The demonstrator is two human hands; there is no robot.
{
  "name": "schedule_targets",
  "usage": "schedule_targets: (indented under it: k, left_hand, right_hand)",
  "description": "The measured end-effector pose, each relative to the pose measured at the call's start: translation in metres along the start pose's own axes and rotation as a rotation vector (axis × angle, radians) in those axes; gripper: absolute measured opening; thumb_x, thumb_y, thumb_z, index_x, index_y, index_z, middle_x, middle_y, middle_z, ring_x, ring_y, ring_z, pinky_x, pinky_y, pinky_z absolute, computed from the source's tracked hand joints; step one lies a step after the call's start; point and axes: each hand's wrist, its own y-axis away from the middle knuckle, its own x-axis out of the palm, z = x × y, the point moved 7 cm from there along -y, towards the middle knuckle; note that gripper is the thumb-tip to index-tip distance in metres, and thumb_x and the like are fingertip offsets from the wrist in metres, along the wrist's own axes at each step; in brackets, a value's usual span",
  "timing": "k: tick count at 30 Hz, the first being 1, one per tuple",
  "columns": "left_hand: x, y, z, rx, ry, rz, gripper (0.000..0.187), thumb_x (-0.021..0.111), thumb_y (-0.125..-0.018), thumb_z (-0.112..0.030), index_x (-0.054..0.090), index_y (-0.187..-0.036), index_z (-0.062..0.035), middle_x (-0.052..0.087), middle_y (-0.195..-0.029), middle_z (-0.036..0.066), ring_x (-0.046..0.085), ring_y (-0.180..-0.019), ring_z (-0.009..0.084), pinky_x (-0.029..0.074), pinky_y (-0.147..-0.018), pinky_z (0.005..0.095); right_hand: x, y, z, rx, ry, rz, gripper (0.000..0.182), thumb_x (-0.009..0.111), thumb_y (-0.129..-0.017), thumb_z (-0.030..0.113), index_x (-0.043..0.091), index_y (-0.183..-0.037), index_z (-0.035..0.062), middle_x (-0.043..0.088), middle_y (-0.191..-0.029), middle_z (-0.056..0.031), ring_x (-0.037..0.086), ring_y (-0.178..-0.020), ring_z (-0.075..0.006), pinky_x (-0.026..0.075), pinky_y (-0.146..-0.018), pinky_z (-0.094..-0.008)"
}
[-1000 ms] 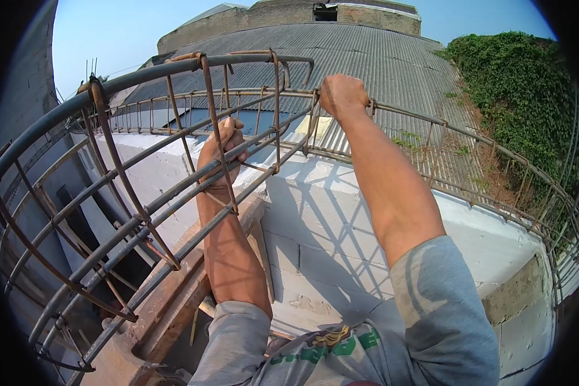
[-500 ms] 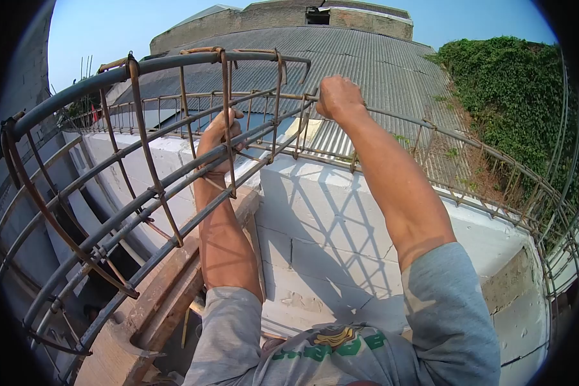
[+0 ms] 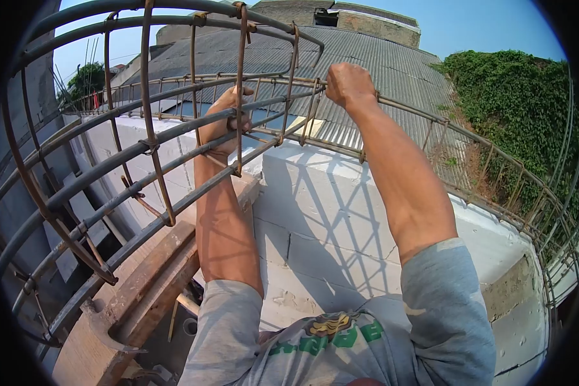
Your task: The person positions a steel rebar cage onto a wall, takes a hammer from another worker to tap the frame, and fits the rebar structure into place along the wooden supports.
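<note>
A long rebar cage point(image 3: 193, 138), made of dark steel bars tied to rusty stirrups, slants across the left of the head view. My left hand point(image 3: 226, 122) is inside its end, closed around one of its bars; some fingers are hidden behind the steel. My right hand point(image 3: 350, 83) makes a fist at the top bar of a second rebar cage point(image 3: 460, 132), close to where the two cages meet. Its fingertips face away from me. This second cage runs along the top of a white block wall point(image 3: 321, 199) and curves off to the right.
Below the near cage lies a wooden plank point(image 3: 145, 283) with a curved metal piece point(image 3: 106, 331) on it. Beyond the wall slopes a corrugated roof point(image 3: 379, 58), with green climbing plants point(image 3: 508, 96) to its right. A grey wall point(image 3: 29, 116) rises at the left.
The near cage sits higher in view and its angle has shifted. Both hands stay in about the same places on the steel, the right a little further right and up.
</note>
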Motion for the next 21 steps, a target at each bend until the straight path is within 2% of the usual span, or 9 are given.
schedule_targets:
  k: [1,4,5,8,9,12,15,18,21]
  left_hand:
    - [0.005,0.000,-0.002,-0.029,-0.017,0.063,0.022,0.051,-0.097,-0.024,0.054,-0.101,-0.0029,0.036,-0.053,-0.009,0.036,-0.045,0.0034,0.033,-0.049,0.0227]
    - [0.012,0.005,-0.006,-0.005,-0.035,0.005,0.022,0.050,-0.098,-0.025,0.054,-0.099,-0.0031,0.034,-0.053,-0.009,0.034,-0.045,0.0032,0.032,-0.048,0.0229]
    - [0.005,0.004,-0.005,-0.008,-0.040,0.102,0.034,0.050,-0.096,-0.033,0.055,-0.107,-0.0005,0.048,-0.060,-0.003,0.044,-0.048,0.0079,0.040,-0.051,0.0244]
    - [0.006,0.014,-0.008,0.049,0.126,-0.056,0.051,0.052,-0.092,-0.045,0.057,-0.111,0.0015,0.058,-0.070,0.008,0.055,-0.058,0.0159,0.045,-0.053,0.0254]
    - [-0.009,0.008,-0.002,0.148,0.197,-0.006,0.056,0.045,-0.093,-0.050,0.056,-0.115,0.0010,0.065,-0.089,0.017,0.063,-0.075,0.0200,0.053,-0.066,0.0269]
    - [-0.032,0.054,0.021,0.359,0.388,-0.535,0.050,0.050,-0.094,-0.039,0.052,-0.124,0.0009,0.063,-0.109,0.016,0.063,-0.089,0.0210,0.051,-0.077,0.0308]
    - [-0.023,0.134,0.054,0.271,-0.202,-0.732,0.039,0.054,-0.093,-0.029,0.055,-0.119,0.0002,0.065,-0.105,0.011,0.063,-0.089,0.0187,0.050,-0.081,0.0326]
    - [0.060,0.174,0.053,-0.083,-0.756,-0.530,0.026,0.057,-0.092,-0.024,0.064,-0.100,-0.0003,0.064,-0.097,0.009,0.061,-0.084,0.0155,0.049,-0.077,0.0297]
    - [0.144,0.156,-0.009,0.490,-1.290,-0.435,0.024,0.060,-0.089,-0.021,0.065,-0.095,0.0013,0.064,-0.096,0.013,0.062,-0.090,0.0241,0.048,-0.081,0.0350]
  right_hand:
    - [-0.002,-0.003,0.001,-0.008,-0.009,-0.019,0.012,0.063,-0.075,0.009,0.071,-0.083,0.0024,0.068,-0.091,-0.0185,0.067,-0.087,-0.0328,0.055,-0.077,-0.0401]
    - [-0.003,-0.001,-0.005,0.006,-0.003,-0.045,0.012,0.062,-0.076,0.007,0.071,-0.083,0.0016,0.068,-0.092,-0.0192,0.068,-0.087,-0.0332,0.055,-0.078,-0.0401]
    - [-0.005,-0.004,-0.003,-0.009,0.011,-0.050,0.012,0.062,-0.076,0.007,0.071,-0.083,0.0013,0.068,-0.093,-0.0194,0.068,-0.087,-0.0334,0.055,-0.078,-0.0401]
    - [-0.016,0.005,0.003,0.009,-0.069,0.019,0.013,0.062,-0.077,0.007,0.071,-0.084,0.0010,0.068,-0.094,-0.0200,0.067,-0.088,-0.0340,0.055,-0.079,-0.0405]
    - [-0.015,0.007,0.002,-0.007,-0.085,0.024,0.013,0.062,-0.078,0.007,0.071,-0.084,0.0009,0.068,-0.093,-0.0199,0.067,-0.089,-0.0339,0.055,-0.079,-0.0406]
    - [-0.015,0.002,0.002,-0.041,-0.133,0.054,0.013,0.062,-0.078,0.007,0.071,-0.085,0.0004,0.068,-0.094,-0.0196,0.067,-0.091,-0.0333,0.055,-0.079,-0.0409]
    - [-0.012,0.004,0.003,-0.068,-0.178,0.156,0.017,0.063,-0.076,0.007,0.070,-0.090,-0.0005,0.067,-0.095,-0.0205,0.066,-0.093,-0.0335,0.054,-0.080,-0.0412]
    - [-0.013,0.012,0.002,-0.163,-0.227,0.172,0.026,0.066,-0.074,0.011,0.067,-0.097,-0.0005,0.066,-0.093,-0.0220,0.065,-0.091,-0.0340,0.054,-0.081,-0.0421]
    - [-0.033,0.029,-0.019,-0.234,-0.156,0.083,0.036,0.067,-0.078,0.023,0.063,-0.108,0.0031,0.065,-0.097,-0.0192,0.064,-0.095,-0.0299,0.053,-0.081,-0.0424]
